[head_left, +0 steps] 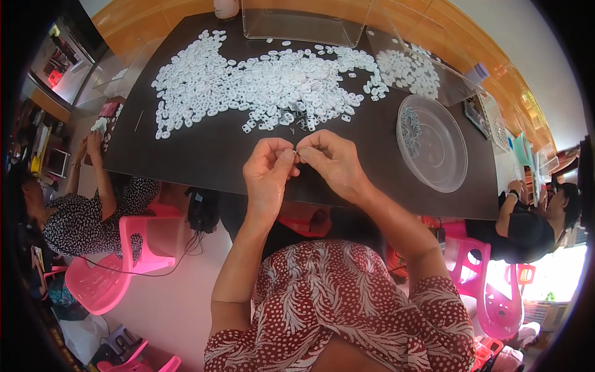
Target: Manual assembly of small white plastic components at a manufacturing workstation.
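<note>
My left hand (268,172) and my right hand (333,162) meet above the near edge of the dark table, thumbs and fingertips pinched together. Something tiny and pale shows between the fingertips, mostly hidden and too small to name. Just beyond them spreads a wide heap of small white plastic pieces (273,80), many oval with holes. At the heap's near edge, close to my fingers, lie several small grey screws (297,119). More grey screws (409,131) rest at the left side of a round clear plastic lid (443,158), right of my right hand.
A clear plastic box (304,34) stands at the table's far edge. More white pieces (409,71) lie at the far right beside clear panels. One person (93,211) sits at the left, another (533,223) at the right. Pink chairs (102,282) flank me.
</note>
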Demonstrator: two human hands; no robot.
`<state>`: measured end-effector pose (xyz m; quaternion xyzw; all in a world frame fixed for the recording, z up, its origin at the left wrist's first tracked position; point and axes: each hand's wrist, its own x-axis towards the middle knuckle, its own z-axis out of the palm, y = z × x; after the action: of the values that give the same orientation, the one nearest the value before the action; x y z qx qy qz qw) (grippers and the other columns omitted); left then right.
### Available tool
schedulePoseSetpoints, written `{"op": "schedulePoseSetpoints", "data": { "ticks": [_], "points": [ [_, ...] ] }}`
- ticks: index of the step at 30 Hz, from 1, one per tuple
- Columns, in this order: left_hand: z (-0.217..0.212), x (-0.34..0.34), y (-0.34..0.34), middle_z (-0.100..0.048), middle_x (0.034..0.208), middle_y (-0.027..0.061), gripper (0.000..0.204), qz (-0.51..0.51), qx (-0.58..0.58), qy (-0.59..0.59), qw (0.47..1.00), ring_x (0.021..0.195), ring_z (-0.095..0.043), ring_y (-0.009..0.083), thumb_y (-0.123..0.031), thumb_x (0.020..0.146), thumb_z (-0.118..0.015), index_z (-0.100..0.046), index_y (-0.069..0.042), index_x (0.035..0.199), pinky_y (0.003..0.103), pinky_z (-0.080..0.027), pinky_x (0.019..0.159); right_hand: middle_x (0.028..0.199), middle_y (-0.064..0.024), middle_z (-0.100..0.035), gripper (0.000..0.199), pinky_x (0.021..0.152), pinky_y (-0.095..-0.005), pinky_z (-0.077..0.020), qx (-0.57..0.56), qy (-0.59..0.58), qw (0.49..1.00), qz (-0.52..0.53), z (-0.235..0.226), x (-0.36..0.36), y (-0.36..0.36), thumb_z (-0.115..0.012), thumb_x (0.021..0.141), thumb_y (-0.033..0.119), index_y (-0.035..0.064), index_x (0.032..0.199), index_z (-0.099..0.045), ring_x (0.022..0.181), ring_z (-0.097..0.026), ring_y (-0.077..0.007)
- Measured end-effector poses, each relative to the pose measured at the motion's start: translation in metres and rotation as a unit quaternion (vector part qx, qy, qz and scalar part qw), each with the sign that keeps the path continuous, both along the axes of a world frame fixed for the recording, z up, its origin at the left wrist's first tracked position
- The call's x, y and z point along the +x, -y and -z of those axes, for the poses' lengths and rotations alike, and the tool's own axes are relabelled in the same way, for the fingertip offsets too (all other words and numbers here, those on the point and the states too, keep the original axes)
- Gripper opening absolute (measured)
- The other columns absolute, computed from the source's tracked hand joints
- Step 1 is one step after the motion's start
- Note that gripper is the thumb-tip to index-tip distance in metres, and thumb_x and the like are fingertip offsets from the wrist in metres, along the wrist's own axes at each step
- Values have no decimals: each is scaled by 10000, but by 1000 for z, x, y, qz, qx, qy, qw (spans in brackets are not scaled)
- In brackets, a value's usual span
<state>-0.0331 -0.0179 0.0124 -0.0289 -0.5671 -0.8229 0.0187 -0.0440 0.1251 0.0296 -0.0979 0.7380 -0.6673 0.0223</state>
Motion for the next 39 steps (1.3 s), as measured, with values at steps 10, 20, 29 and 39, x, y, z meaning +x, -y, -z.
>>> {"op": "schedulePoseSetpoints", "data": {
  "ticks": [10,20,29,39],
  "points": [
    [10,12,-1,-610,832,46,184,-9,47,-19,999,714,-560,81,-31,855,-620,-597,40,1023,198,-474,635,804,-44,-622,147,669,-216,-460,-10,33,999,7,4,11,-2,-588,863,100,-44,887,-600,738,-549,-68],
    [13,16,-2,-616,861,44,195,-15,6,-29,999,748,-564,82,-48,854,-630,-610,43,1026,199,-476,655,777,-36,-620,149,664,-216,-466,-22,53,998,11,5,13,-6,-599,847,99,-49,862,-609,728,-555,-70],
    [12,18,-5,-554,773,23,129,-72,-162,-103,979,667,-512,74,47,831,-598,-618,27,956,203,-434,601,762,-28,-609,142,658,-218,-463,-36,53,998,-3,7,14,-6,-591,853,99,-42,845,-605,720,-554,-72],
    [12,21,-12,-544,742,57,137,-115,-216,-146,958,626,-514,108,83,804,-605,-613,18,924,232,-433,564,748,-10,-585,143,611,-210,-423,-43,62,997,9,12,17,0,-579,854,106,-33,822,-591,693,-509,-56]
  ]
}}
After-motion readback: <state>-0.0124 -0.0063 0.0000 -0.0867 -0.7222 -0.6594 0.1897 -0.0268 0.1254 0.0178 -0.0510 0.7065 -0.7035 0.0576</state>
